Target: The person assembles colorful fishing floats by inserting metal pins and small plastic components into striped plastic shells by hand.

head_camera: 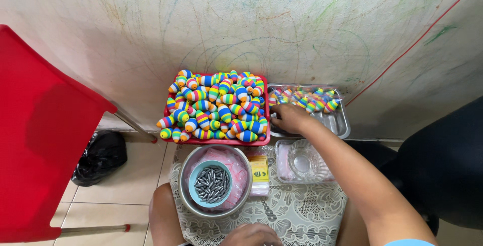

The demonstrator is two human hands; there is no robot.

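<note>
right hand (291, 118) is reached into the steel tray (341, 123) beside the striped floats (216, 106); grip can't be told. left hand (251, 235) is rested low, fingers curled, nothing seen held.

To my left stands a red plastic chair (45, 130), with a black bag (100, 156) on the tiled floor (121, 185) beneath it. Ahead rises a crayon-scribbled wall (241, 19).

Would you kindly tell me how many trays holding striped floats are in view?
2: a red tray heaped with them by the wall, and a metal tray to its right, where the right hand reaches. None seems hidden.
</note>
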